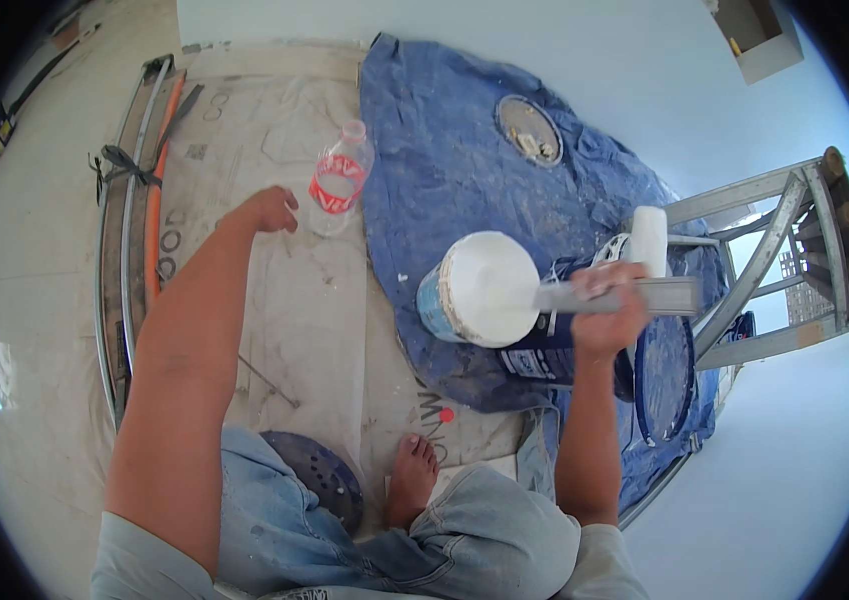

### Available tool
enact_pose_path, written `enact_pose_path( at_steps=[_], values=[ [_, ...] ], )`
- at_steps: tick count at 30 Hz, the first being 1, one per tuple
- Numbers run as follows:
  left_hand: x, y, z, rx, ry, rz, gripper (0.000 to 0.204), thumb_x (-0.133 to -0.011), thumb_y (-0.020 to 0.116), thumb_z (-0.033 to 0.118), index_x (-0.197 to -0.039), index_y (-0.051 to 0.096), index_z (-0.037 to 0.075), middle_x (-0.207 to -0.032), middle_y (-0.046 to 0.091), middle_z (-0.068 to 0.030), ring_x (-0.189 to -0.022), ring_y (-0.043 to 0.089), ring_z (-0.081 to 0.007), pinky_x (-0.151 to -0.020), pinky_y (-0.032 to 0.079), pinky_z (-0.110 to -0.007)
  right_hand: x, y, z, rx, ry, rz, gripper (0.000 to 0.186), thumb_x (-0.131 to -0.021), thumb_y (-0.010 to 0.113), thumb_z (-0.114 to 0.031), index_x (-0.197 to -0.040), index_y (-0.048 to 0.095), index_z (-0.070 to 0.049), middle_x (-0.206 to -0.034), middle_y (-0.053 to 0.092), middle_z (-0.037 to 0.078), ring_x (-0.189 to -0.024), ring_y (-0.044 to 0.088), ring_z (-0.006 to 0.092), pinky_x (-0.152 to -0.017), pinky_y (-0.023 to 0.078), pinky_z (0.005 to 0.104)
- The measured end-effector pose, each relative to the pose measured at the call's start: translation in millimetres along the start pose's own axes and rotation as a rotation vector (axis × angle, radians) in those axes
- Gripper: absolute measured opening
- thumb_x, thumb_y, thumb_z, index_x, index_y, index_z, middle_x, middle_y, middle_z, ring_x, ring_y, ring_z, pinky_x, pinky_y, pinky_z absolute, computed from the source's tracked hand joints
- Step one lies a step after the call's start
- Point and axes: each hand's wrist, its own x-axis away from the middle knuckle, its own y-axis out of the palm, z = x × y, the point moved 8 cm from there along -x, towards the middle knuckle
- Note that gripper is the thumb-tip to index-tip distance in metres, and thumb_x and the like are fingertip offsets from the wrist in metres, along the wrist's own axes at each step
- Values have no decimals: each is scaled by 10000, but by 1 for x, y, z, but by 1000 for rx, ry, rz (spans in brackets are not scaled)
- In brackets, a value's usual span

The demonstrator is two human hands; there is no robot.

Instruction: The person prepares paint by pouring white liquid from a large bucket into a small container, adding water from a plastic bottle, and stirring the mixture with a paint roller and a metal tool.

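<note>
My right hand (613, 312) is closed around a long, flat grey bar-like tool (673, 297), blurred by motion; its exact kind is unclear. The tool's left end reaches over the rim of a white bucket (432, 300), which holds white paste or paint (493, 275). Right of that bucket, partly behind my hand and forearm, lies or stands a dark blue bucket (540, 364). A white paint roller (650, 238) shows just above the hand. My left hand (275, 209) is empty, fingers loosely bent and apart, near a clear plastic bottle (340, 185) with a red label.
A blue tarp (435, 130) with a round, crusted lid (530, 130) lies over floor sheeting (295, 300). A metal ladder (760, 270) stands at right beside a dark blue lid (665, 380). Long metal and orange bars (135, 200) lie at left. A dark disc (315, 470) is near my foot.
</note>
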Motion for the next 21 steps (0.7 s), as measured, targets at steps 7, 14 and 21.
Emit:
enact_pose_path(
  at_steps=[7,14,21],
  values=[
    [7,14,-2,-20,-28,-52,568,-645,778,243,-1176,663,79,-1286,573,-162,-1165,582,-313,-976,488,-381,5,8,-2,15,-10,-41,85,-852,505,-111,-815,495,-35,-657,499,85,-605,509,177,-596,460,344],
    [0,8,0,-19,-15,-44,565,-648,772,244,-1180,665,91,-1283,571,-159,-1148,592,-317,-964,495,-373,0,2,-3,3,-91,43,67,-839,529,-94,-824,507,-33,-661,488,68,-578,488,165,-580,457,338],
    [1,15,5,45,30,-59,537,-641,766,240,-1139,683,57,-1240,610,-187,-1121,607,-323,-946,505,-375,-8,-14,-19,37,-197,30,65,-848,524,-81,-820,484,-38,-666,486,64,-573,484,169,-568,456,346]
  ],
)
